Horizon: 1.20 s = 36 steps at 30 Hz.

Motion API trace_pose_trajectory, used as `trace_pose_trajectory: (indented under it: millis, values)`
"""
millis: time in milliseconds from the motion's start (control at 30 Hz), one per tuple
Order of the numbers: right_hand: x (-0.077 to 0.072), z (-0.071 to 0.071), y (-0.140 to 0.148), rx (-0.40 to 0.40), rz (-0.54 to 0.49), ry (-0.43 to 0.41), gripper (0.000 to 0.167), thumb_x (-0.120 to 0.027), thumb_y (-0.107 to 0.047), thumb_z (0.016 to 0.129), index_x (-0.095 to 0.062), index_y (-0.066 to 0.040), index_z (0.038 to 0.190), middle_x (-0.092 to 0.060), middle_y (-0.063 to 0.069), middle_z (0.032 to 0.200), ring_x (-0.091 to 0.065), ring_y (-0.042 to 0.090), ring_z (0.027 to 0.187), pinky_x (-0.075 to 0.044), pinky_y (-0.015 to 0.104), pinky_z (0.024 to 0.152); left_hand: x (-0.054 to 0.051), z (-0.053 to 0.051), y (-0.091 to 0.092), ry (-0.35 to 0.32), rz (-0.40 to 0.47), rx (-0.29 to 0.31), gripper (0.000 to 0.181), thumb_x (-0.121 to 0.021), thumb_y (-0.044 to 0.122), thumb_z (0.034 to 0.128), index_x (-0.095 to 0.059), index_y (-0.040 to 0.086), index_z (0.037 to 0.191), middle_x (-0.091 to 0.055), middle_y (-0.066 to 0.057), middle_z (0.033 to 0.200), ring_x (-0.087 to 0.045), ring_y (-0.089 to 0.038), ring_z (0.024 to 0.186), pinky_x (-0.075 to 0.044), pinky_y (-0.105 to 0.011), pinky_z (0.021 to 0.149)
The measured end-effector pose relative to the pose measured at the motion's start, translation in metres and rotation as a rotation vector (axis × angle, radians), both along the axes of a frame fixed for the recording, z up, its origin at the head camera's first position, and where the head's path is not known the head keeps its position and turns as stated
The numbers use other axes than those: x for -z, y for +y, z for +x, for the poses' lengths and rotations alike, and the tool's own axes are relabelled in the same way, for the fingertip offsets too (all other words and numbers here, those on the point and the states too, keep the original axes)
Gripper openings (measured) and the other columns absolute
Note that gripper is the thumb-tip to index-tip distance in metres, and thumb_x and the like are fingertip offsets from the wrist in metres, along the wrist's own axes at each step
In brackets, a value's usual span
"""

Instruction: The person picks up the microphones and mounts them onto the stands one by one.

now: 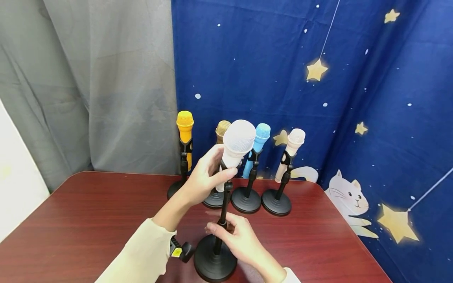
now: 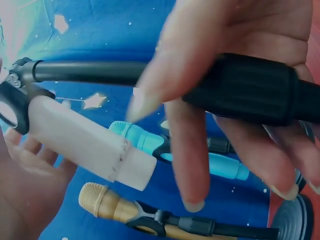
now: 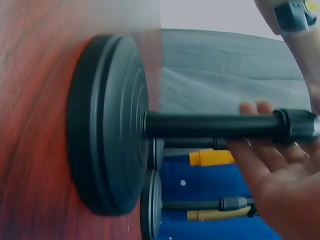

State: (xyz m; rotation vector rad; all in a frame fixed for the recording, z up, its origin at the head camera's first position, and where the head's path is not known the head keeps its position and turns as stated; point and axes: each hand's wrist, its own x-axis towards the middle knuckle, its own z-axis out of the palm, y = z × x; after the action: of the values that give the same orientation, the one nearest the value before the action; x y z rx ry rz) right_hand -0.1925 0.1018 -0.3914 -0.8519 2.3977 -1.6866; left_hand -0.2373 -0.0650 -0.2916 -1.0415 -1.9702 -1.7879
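Near me a white microphone (image 1: 239,137) leans in the clip of a black desk stand (image 1: 215,257), its round base at the table's near side. My left hand (image 1: 202,179) holds the microphone around its handle and clip, thumb across the front and fingers behind. In the left wrist view, the white handle (image 2: 87,137) points away from that hand. Lower down, my right hand (image 1: 242,237) is around the stand's ribbed collar (image 2: 245,90), thumb on one side and fairly straight fingers on the other. The right wrist view shows those fingers (image 3: 257,155) behind the stem, loosely placed.
Behind stand further microphones on black stands: yellow (image 1: 185,122), gold (image 1: 223,127), light blue (image 1: 262,135) and white (image 1: 295,137). They line the back of the reddish-brown table (image 1: 106,220). Grey (image 1: 131,78) and starry blue (image 1: 255,59) curtains hang beyond.
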Motion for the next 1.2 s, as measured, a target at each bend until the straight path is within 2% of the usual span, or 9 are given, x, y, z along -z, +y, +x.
trace_pose_trajectory:
  millis: [67, 167, 267, 333, 467, 567, 633, 833, 1200]
  values:
    - [0.002, -0.003, 0.005, -0.049, 0.071, 0.007, 0.03, -0.07, -0.035, 0.095, -0.069, -0.023, 0.123, -0.079, 0.001, 0.103, -0.074, 0.009, 0.095, -0.057, 0.021, 0.086, 0.006, 0.004, -0.004, 0.025, 0.058, -0.082, 0.046, -0.064, 0.024, 0.0962, -0.05, 0.005, 0.136, -0.06, -0.009, 0.131, -0.058, -0.013, 0.12, -0.046, -0.025, 0.105]
    - [0.004, -0.009, 0.011, -0.074, 0.175, 0.052, 0.04, -0.074, -0.041, 0.091, -0.066, -0.027, 0.128, -0.077, -0.006, 0.107, -0.073, 0.009, 0.1, -0.057, 0.024, 0.09, 0.019, 0.012, -0.013, 0.065, 0.135, -0.222, 0.02, -0.062, 0.01, 0.0955, -0.058, 0.0, 0.113, -0.063, -0.006, 0.103, -0.062, -0.01, 0.094, -0.051, -0.022, 0.086]
    - [0.006, -0.015, 0.017, -0.056, 0.283, 0.119, 0.043, -0.075, -0.048, 0.089, -0.068, -0.027, 0.126, -0.076, -0.01, 0.11, -0.07, 0.007, 0.108, -0.056, 0.029, 0.096, 0.037, 0.019, -0.022, 0.079, 0.091, -0.263, 0.003, -0.063, 0.004, 0.0953, -0.062, 0.002, 0.095, -0.061, -0.003, 0.085, -0.059, -0.008, 0.077, -0.05, -0.023, 0.073]
    - [0.008, -0.017, 0.019, -0.058, 0.338, 0.147, 0.042, -0.075, -0.049, 0.088, -0.071, -0.024, 0.121, -0.076, -0.009, 0.11, -0.068, 0.003, 0.108, -0.056, 0.032, 0.096, 0.048, 0.024, -0.028, 0.03, 0.003, -0.18, 0.004, -0.063, 0.006, 0.0964, -0.067, 0.006, 0.096, -0.066, -0.005, 0.085, -0.061, -0.007, 0.076, -0.052, -0.023, 0.072]
    - [0.012, -0.018, 0.021, -0.121, 0.426, 0.167, 0.043, -0.079, -0.046, 0.085, -0.071, -0.019, 0.118, -0.076, -0.007, 0.109, -0.066, -0.001, 0.105, -0.055, 0.028, 0.092, 0.066, 0.028, -0.033, -0.138, -0.171, 0.08, 0.02, -0.065, 0.012, 0.098, -0.07, 0.01, 0.117, -0.074, -0.009, 0.108, -0.071, -0.01, 0.096, -0.058, -0.025, 0.085]
    - [0.016, -0.018, 0.021, -0.177, 0.53, 0.169, 0.045, -0.082, -0.044, 0.083, -0.071, -0.018, 0.117, -0.073, -0.011, 0.107, -0.064, -0.004, 0.099, -0.054, 0.021, 0.086, 0.075, 0.03, -0.034, -0.273, -0.224, 0.258, 0.032, -0.066, 0.014, 0.098, -0.066, 0.007, 0.13, -0.072, -0.014, 0.124, -0.071, -0.018, 0.113, -0.057, -0.026, 0.095]
    - [0.019, -0.017, 0.02, -0.196, 0.604, 0.167, 0.046, -0.084, -0.045, 0.081, -0.071, -0.018, 0.116, -0.071, -0.014, 0.106, -0.062, -0.007, 0.095, -0.052, 0.018, 0.082, 0.08, 0.031, -0.034, -0.333, -0.238, 0.326, 0.036, -0.067, 0.013, 0.0974, -0.064, 0.006, 0.133, -0.069, -0.016, 0.131, -0.068, -0.022, 0.12, -0.057, -0.026, 0.096]
    - [0.024, -0.017, 0.02, -0.21, 0.709, 0.202, 0.05, -0.089, -0.048, 0.072, -0.074, -0.021, 0.111, -0.07, -0.02, 0.099, -0.058, -0.008, 0.089, -0.05, 0.016, 0.078, 0.089, 0.028, -0.028, -0.41, -0.263, 0.371, 0.037, -0.067, 0.015, 0.0975, -0.065, 0.009, 0.134, -0.07, -0.012, 0.131, -0.067, -0.019, 0.123, -0.058, -0.028, 0.094]
    - [0.028, -0.013, 0.018, -0.179, 0.706, 0.19, 0.053, -0.091, -0.049, 0.069, -0.074, -0.022, 0.111, -0.068, -0.021, 0.099, -0.055, -0.006, 0.089, -0.048, 0.017, 0.078, 0.099, 0.03, -0.026, -0.391, -0.25, 0.315, 0.028, -0.067, 0.015, 0.0973, -0.07, 0.007, 0.123, -0.074, -0.021, 0.115, -0.069, -0.003, 0.095, -0.061, -0.034, 0.076]
